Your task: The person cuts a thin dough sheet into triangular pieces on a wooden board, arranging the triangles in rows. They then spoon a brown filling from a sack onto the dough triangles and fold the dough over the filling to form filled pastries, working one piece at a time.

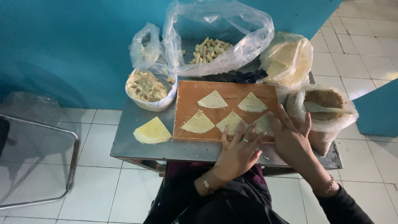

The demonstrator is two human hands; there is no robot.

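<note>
Both hands work at the near right corner of the wooden board, which lies on the metal bench. The left hand lies flat with fingers spread, pressing a triangular pastry sheet; the right hand is open too, fingers resting on the neighbouring sheet at the board's right edge. Neither hand grips anything. 3 more triangles lie apart on the board, and a folded stack of sheets sits on the bench to the left, below a bowl of pale filling. A bag of crumbs with a spoon stands just beside the right hand. The sheets look thin, so hard pressing could tear them, and a sideways move of the right hand could knock the crumb bag off the bench edge
</note>
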